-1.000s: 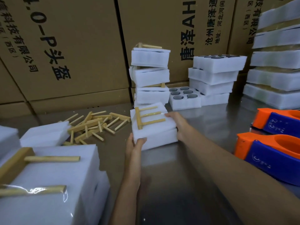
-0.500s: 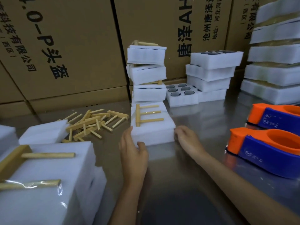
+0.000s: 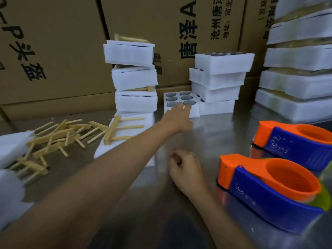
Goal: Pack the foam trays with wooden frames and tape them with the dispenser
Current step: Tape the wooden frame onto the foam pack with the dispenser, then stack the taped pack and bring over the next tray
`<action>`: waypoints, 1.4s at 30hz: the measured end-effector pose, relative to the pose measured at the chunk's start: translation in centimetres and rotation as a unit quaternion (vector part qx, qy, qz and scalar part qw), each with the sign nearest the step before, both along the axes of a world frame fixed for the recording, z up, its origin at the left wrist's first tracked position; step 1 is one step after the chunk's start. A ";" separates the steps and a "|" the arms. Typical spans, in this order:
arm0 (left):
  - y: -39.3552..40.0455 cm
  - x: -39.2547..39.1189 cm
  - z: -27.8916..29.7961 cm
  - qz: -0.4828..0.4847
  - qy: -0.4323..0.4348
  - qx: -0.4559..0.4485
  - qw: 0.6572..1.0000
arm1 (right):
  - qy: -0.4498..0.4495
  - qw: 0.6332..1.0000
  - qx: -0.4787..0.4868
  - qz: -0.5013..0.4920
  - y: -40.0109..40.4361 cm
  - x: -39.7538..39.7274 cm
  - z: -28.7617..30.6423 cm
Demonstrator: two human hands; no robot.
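Observation:
My left hand (image 3: 177,117) reaches far forward, fingers straight, its fingertips at the front edge of a white foam tray with round holes (image 3: 195,109). It grips nothing. My right hand (image 3: 185,166) rests on the metal table with loosely curled fingers, holding nothing. A foam tray (image 3: 107,148) with a wooden frame (image 3: 118,130) lying on top sits under my left forearm, partly hidden by it. Two orange and blue tape dispensers, the nearer dispenser (image 3: 269,191) and the farther dispenser (image 3: 296,141), stand to the right of my right hand.
Loose wooden frames (image 3: 57,135) are piled at the left. A leaning stack of foam trays (image 3: 134,78) rises behind the packed tray, another stack (image 3: 219,78) is beside it, and a taller stack (image 3: 296,69) is at far right. Cardboard boxes (image 3: 53,42) wall the back. More foam (image 3: 10,146) lies at near left.
Both hands let go of the foam tray with the frame. My left hand moved forward and right to the tray with holes. My right hand drew back toward me and curled.

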State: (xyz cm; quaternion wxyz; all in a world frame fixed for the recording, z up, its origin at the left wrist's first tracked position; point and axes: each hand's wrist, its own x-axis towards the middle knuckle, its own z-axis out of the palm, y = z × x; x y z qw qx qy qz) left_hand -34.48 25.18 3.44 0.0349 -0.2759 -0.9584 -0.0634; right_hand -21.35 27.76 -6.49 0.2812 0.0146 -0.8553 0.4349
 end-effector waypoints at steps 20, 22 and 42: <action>2.7 -4.8 -2.3 0.014 0.088 -0.110 0.990 | -0.052 0.998 -0.010 0.018 1.0 0.1 -0.1; 1.6 -2.6 -1.9 -0.010 0.093 -0.074 0.993 | -0.062 0.998 0.001 0.018 1.0 0.2 0.1; -18.4 24.4 -0.7 -0.117 0.181 0.131 0.968 | -0.021 0.835 -0.517 0.187 1.1 6.6 1.2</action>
